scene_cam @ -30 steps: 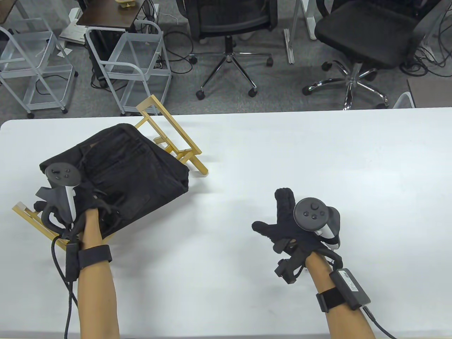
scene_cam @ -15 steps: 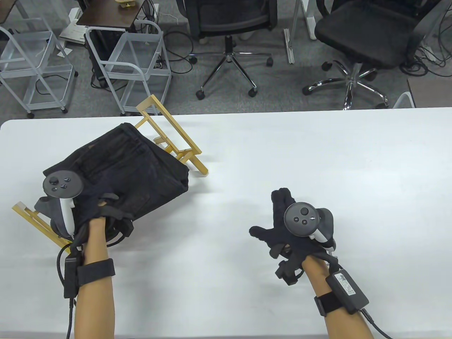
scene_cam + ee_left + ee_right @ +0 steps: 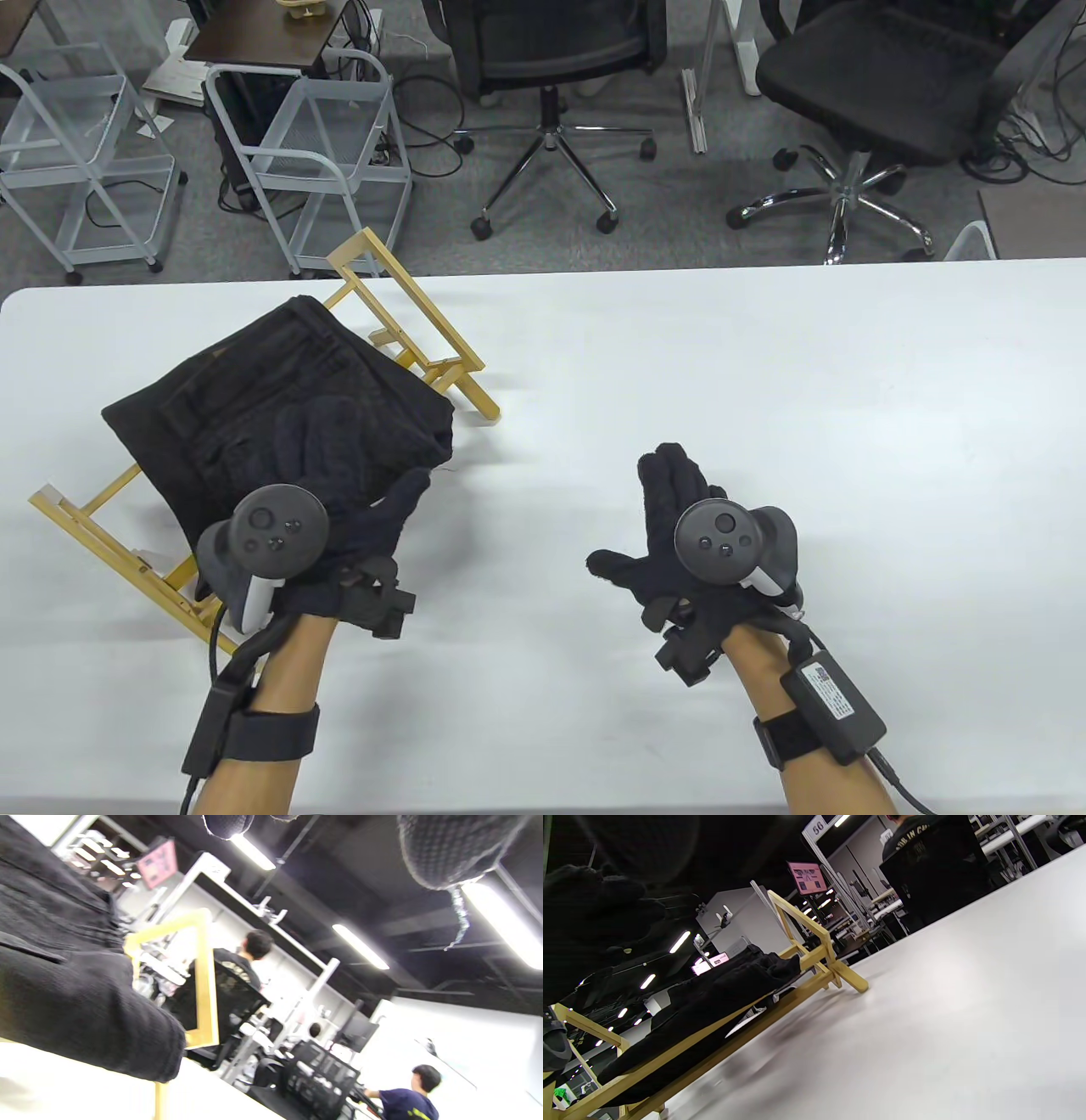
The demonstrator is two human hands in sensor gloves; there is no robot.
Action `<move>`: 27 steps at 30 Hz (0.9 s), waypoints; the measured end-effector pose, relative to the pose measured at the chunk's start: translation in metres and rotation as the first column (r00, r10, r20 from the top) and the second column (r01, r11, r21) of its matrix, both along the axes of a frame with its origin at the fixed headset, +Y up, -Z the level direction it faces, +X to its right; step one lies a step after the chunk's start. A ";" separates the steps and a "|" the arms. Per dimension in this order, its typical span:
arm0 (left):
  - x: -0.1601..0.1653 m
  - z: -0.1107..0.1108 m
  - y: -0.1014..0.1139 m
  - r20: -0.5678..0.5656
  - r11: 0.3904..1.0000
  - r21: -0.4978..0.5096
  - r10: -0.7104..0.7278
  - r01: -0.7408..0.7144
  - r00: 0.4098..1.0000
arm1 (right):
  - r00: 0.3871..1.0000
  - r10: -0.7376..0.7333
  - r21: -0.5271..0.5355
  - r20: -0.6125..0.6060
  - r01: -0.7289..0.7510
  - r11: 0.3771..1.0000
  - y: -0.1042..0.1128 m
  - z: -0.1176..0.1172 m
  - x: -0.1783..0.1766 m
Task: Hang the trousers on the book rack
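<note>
Black trousers [image 3: 280,407] are lying folded over the wooden book rack [image 3: 441,356]; left hand [image 3: 339,475] is resting open on them (right hand [image 3: 679,526] hovering open).

Desk [image 3: 679,356]: 1 white, smooth top with rounded far-left corner, spanning the full width of the table view. Standing directly on it, at its left part: 1 book rack [image 3: 441,365], yellow wooden frame, lying diagonally from near-left to far-centre, its feet touching the surface. Carried on the rack, not on the desk itself: 1 pair of black trousers [image 3: 254,399], folded, draped across the rails. In the right wrist view the rack's long rails run low along the surface.
</note>
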State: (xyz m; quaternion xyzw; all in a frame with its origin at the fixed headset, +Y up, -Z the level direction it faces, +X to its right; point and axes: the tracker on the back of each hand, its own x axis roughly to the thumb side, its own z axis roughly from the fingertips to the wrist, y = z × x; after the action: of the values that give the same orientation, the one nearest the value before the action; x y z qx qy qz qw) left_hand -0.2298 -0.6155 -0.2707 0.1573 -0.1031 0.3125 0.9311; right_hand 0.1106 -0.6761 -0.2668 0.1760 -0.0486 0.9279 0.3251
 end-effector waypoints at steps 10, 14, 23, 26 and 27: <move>0.040 0.014 -0.049 0.215 0.977 0.011 -0.212 0.215 0.953 | 0.998 0.069 0.125 -0.011 -0.067 0.990 0.003 0.008 -0.005; 0.052 0.018 -0.060 0.255 0.953 0.008 -0.296 0.304 0.920 | 0.990 0.143 0.124 -0.013 -0.141 0.982 -0.003 0.009 -0.010; 0.059 0.019 -0.072 0.286 0.942 -0.024 -0.313 0.334 0.906 | 0.967 0.254 0.116 -0.010 -0.251 0.961 -0.014 0.009 -0.015; 0.058 0.018 -0.074 0.285 0.940 -0.029 -0.317 0.339 0.905 | 0.966 0.258 0.106 -0.012 -0.256 0.961 -0.014 0.009 -0.015; 0.058 0.018 -0.074 0.283 0.940 -0.030 -0.318 0.339 0.905 | 0.966 0.259 0.104 -0.013 -0.257 0.961 -0.014 0.010 -0.016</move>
State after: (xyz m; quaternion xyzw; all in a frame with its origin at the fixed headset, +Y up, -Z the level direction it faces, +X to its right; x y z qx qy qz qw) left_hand -0.1717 -0.6895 -0.2527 0.0564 -0.2438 0.1738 0.9525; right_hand 0.0951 -0.6902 -0.2572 0.2093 -0.0682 0.9563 0.1926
